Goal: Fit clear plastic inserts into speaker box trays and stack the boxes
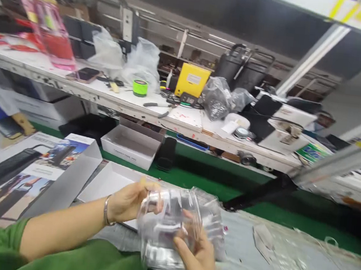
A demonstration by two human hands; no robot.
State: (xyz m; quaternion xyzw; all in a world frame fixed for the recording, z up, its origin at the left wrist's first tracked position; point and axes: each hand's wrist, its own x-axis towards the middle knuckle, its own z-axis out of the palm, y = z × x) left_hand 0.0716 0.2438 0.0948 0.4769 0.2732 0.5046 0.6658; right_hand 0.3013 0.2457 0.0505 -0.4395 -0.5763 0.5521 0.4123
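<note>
Clear bag [179, 225]: blurred, contents unreadable; held low at centre, above the grey sheet [283, 257], no long axis discernible. Right hand [198, 257]: cut off by the lower edge, palm up, fingers closed on the bag from below. Left hand [128, 200]: forearm extended rightward, bracelet at wrist, fingers gripping the bag's left end. White tray [107, 183] just behind.

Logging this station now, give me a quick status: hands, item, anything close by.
Left hand and right hand both grip clear plastic bag. Contents blurred. Open white box just beyond.
</note>
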